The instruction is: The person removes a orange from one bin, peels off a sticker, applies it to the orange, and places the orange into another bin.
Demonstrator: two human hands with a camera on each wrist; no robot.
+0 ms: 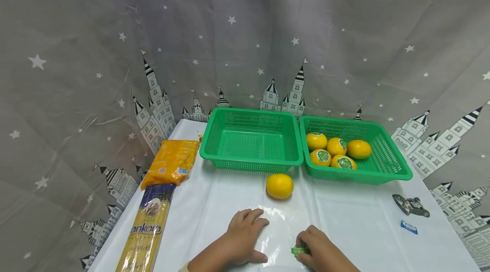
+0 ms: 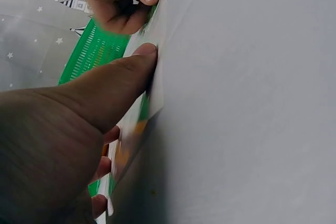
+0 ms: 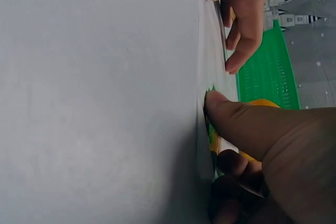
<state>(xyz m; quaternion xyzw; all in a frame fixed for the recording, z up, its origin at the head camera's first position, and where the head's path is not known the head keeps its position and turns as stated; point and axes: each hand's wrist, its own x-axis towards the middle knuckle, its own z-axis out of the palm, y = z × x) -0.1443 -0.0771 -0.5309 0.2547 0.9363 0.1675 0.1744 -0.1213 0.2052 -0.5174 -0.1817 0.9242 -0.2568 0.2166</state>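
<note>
A glossy clear plastic sheet (image 1: pixel 282 227) lies on the white table in front of me. My left hand (image 1: pixel 245 238) rests on its left part with fingers spread, the thumb pointing inward. At the sheet's right side, my right hand (image 1: pixel 321 250) pinches a green sticker (image 1: pixel 297 251) between thumb and curled fingers. Whether the sticker is still attached to the sheet cannot be told. In the right wrist view the thumb (image 3: pixel 223 106) covers most of the green sticker. Just beyond the sheet sits a plain yellow lemon (image 1: pixel 280 186).
Behind the lemon stands an empty green basket (image 1: pixel 250 163); beside it, another green basket (image 1: pixel 398 173) holds several lemons (image 1: pixel 359 149), most with green stickers. An orange package (image 1: pixel 172 162) and a spaghetti pack (image 1: pixel 143 238) lie left. A dark crumpled wrapper (image 1: pixel 411 205) and small blue packet (image 1: pixel 408 227) lie right.
</note>
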